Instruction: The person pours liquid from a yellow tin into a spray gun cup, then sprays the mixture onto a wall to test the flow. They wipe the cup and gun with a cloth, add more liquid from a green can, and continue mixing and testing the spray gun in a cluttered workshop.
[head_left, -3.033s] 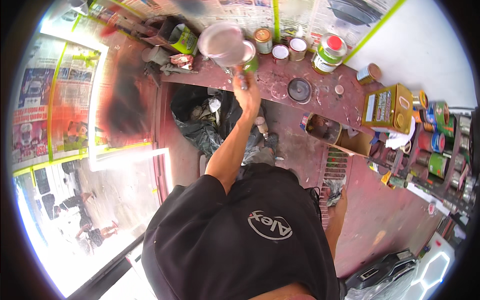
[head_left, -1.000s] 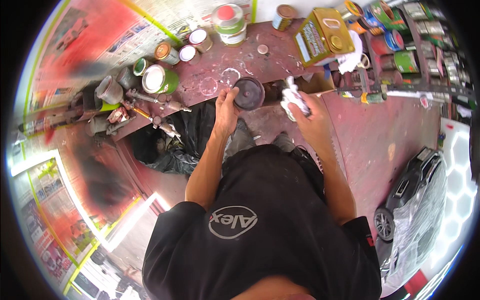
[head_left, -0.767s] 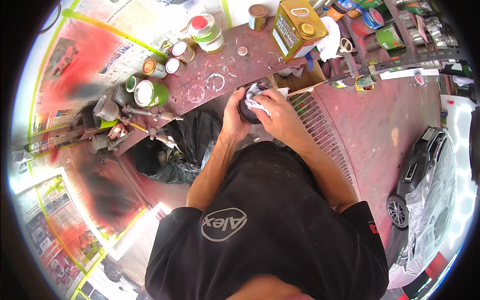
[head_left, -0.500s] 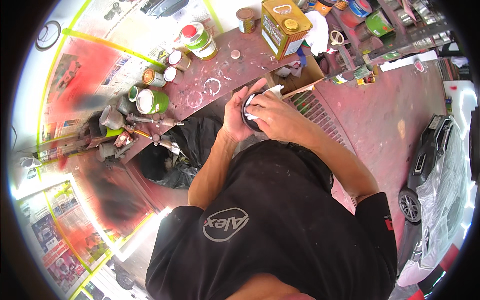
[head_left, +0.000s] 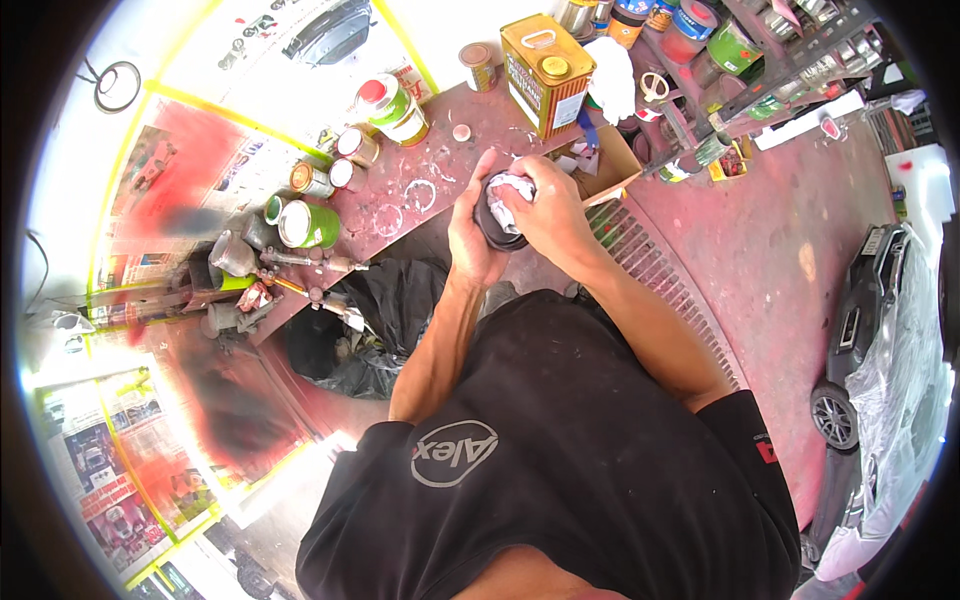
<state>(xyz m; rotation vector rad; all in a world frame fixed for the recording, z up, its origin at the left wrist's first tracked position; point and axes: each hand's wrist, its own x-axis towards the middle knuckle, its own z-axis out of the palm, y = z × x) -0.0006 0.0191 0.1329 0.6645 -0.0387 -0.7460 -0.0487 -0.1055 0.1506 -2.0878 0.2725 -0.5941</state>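
My left hand point(head_left: 472, 235) grips a dark round lid point(head_left: 496, 228) above the front edge of the paint-stained bench point(head_left: 448, 128). My right hand point(head_left: 550, 215) is closed on a crumpled white cloth point(head_left: 510, 200), pressed into the lid. Behind them on the bench stand a yellow rectangular tin point(head_left: 548, 75), a red-capped green-and-white can point(head_left: 392, 110), a green can with a white lid point(head_left: 305, 225) and several smaller cans. Spray guns point(head_left: 300, 275) lie along the bench's left end.
Under the bench are a black plastic bag point(head_left: 360, 330) and a cardboard box point(head_left: 610, 165). A rack of cans point(head_left: 730, 50) is at upper right. A floor grate point(head_left: 660, 280) runs to my right. Farther right is a dark car part with a wheel point(head_left: 835, 415) and plastic sheeting. Newspaper-masked walls point(head_left: 160, 430) line the left.
Three seconds ago my left hand held up a spray gun and the lid lay on the bench. Since then the lid was picked up and the cloth brought into it.
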